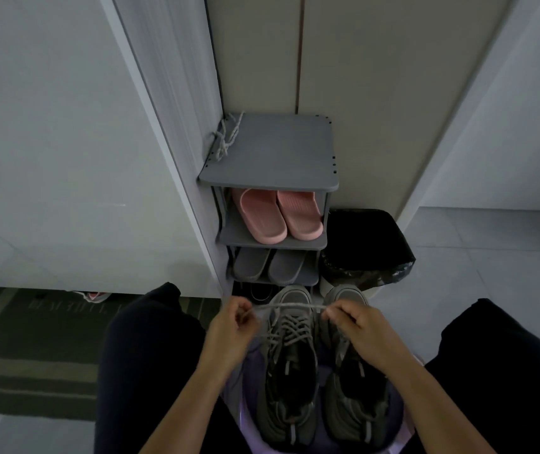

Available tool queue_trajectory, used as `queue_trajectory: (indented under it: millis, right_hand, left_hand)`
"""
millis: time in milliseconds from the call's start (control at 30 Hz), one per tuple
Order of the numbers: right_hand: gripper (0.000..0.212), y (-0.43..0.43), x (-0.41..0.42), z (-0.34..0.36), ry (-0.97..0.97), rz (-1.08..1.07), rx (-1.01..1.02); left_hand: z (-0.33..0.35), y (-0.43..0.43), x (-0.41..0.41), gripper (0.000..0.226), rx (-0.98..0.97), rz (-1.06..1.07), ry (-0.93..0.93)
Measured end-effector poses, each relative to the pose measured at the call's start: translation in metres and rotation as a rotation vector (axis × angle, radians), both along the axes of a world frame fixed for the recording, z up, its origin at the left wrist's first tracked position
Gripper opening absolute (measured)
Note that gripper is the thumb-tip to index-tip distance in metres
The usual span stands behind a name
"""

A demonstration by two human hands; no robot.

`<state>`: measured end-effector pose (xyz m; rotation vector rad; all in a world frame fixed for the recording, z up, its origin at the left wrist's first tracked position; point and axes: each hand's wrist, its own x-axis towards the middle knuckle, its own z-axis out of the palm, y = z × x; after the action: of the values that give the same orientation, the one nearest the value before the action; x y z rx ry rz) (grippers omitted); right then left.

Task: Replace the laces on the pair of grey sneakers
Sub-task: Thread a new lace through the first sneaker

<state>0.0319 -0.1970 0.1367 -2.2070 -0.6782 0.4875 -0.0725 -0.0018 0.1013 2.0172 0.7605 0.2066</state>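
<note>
Two grey sneakers stand side by side between my knees, toes pointing away from me. The left sneaker (289, 365) is laced with a grey lace. My right hand covers much of the right sneaker (353, 404), so its lacing is hard to see. A grey lace (289, 306) is stretched taut over the toes between my hands. My left hand (234, 329) pinches its left end and my right hand (357, 329) pinches its right end. Another grey lace (226, 137) lies bundled on the top left of the shoe rack (271, 165).
The sneakers rest on a lilac stool or basin (402, 430). On the grey rack's lower shelves sit pink slippers (278, 216) and grey slippers (268, 265). A bin with a black bag (365, 247) stands right of it. A dark doormat (32, 339) lies left.
</note>
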Motion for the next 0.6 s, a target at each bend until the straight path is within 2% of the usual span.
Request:
queue_trajectory:
  millis: [67,133,200,300,400,467,601]
  right_hand:
    - [0.023,0.009,-0.008,0.001,-0.07,0.099,-0.053]
    - [0.025,0.02,-0.016,0.001,-0.127,0.183,-0.074]
    - [0.026,0.025,-0.02,0.005,-0.147,0.177,-0.037]
    - [0.022,0.018,-0.011,0.011,-0.064,0.077,0.008]
    - [0.018,0.001,0.0,0.009,0.005,0.017,-0.004]
    - [0.017,-0.001,0.001,0.006,0.032,-0.011,0.003]
    - [0.017,0.015,-0.012,0.003,0.016,0.072,-0.034]
  left_hand:
    - [0.006,-0.014,0.002,0.05,0.411,-0.242,-0.128]
    - [0.013,-0.032,0.008,0.059,0.59,-0.5,-0.187]
    - [0.026,-0.04,0.014,0.053,0.531,-0.578,-0.128]
    - [0.03,-0.022,0.011,0.05,0.391,-0.454,-0.197]
    - [0.028,0.009,0.002,0.032,0.398,-0.336,-0.173]
    - [0.027,0.018,-0.001,0.025,0.396,-0.366,-0.084]
    - [0.027,-0.008,0.001,0.055,0.379,-0.581,-0.005]
